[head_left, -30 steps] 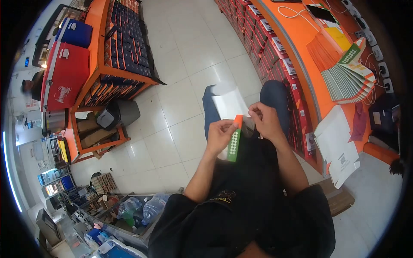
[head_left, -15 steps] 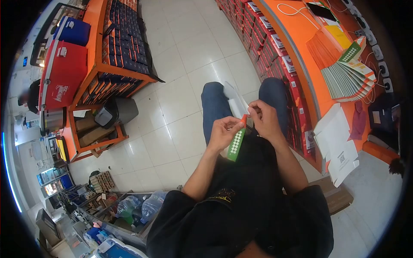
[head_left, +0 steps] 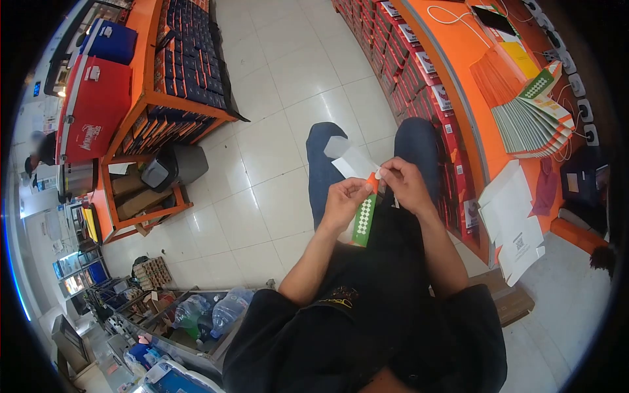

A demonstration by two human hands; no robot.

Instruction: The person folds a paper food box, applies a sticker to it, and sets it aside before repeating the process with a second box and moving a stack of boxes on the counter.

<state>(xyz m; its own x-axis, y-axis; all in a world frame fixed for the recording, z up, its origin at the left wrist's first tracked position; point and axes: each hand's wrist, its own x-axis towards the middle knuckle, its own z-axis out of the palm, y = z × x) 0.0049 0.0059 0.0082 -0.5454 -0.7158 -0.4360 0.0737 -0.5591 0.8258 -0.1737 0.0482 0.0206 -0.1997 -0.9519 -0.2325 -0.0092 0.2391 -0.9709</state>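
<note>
Orange counter (head_left: 458, 69): cards (head_left: 527, 129) fanned inside grey edge. Left hand (head_left: 342, 204) pinches green card (head_left: 363, 221); right hand (head_left: 403, 187), fingertips together beside orange end, hold unclear. Likely light, creasable; grip edges.

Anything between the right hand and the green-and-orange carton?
Nothing visible blocks it. The left hand grips the green-and-orange carton near its orange end; the right hand is close beside that end. A white panel juts out beyond the hands. Whether the right fingertips touch the carton, I can't tell.
</note>
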